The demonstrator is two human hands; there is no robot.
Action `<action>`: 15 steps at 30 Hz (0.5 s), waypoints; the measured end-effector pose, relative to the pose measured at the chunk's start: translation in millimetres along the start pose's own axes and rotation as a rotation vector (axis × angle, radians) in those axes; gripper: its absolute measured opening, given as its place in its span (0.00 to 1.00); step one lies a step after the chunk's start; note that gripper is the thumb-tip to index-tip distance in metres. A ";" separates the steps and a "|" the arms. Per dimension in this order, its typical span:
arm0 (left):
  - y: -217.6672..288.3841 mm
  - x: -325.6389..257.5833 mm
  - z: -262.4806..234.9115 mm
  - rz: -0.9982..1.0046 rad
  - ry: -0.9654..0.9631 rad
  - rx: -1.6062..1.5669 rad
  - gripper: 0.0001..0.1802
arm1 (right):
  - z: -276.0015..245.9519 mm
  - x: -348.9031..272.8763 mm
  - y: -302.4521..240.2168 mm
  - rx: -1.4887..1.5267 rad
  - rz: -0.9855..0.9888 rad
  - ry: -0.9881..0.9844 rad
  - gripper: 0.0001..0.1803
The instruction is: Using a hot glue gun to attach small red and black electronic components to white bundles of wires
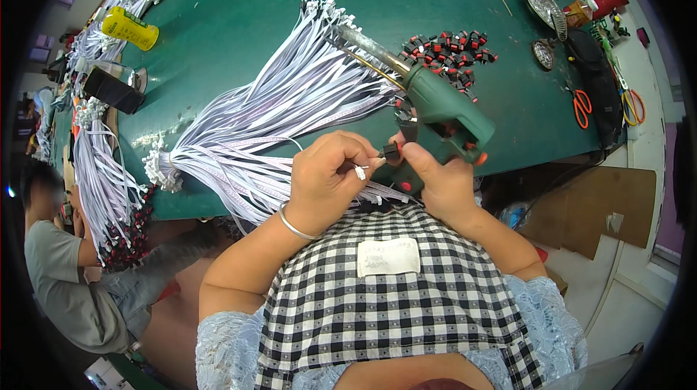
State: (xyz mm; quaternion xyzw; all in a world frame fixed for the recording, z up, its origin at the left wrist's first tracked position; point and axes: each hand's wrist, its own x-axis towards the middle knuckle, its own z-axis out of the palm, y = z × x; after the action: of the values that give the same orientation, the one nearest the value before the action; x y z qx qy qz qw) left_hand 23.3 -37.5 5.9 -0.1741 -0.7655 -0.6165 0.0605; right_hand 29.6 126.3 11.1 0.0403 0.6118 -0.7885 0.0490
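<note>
Looking down from the head view, two bare hands meet just below the middle of the frame, over the near edge of a green bench (239, 5). The left hand (324, 178), with a silver bangle (294, 227) on its wrist, is curled closed, its fingers (347, 150) pinching the white end of a thin wire (360, 171). The right hand (441, 181) is wrapped around the handle of a green glue gun (443, 110), and its thumb and forefinger are pinched shut on a small black and red switch (392, 149), held just beside the wire end. The gun's metal nozzle points toward the upper left, lying over a large fan of pale lilac ribbon wires (283, 110) spread across the centre of the bench. A pile of black and red switches (450, 52) lies right of the nozzle. At upper left stands a yellow can (131, 28). Orange-handled scissors (582, 107) lie at the right. Another person (62, 274) sits at lower left.
</note>
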 end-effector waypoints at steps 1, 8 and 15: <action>3.1 -0.2 -0.2 -0.042 -0.016 0.014 0.10 | -1.4 0.0 2.2 0.087 0.032 0.029 0.12; 4.1 4.4 -5.1 -0.479 -0.097 -0.448 0.09 | -1.1 5.2 1.6 0.076 0.092 0.056 0.19; 2.7 7.5 -17.2 -0.659 -0.173 -0.526 0.07 | -9.0 1.1 6.3 -0.042 0.054 0.051 0.11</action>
State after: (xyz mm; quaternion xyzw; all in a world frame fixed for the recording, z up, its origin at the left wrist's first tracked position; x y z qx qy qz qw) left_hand 15.1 -52.1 14.6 0.0192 -0.5994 -0.7601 -0.2503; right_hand 29.4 133.5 2.6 0.0761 0.6280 -0.7725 0.0557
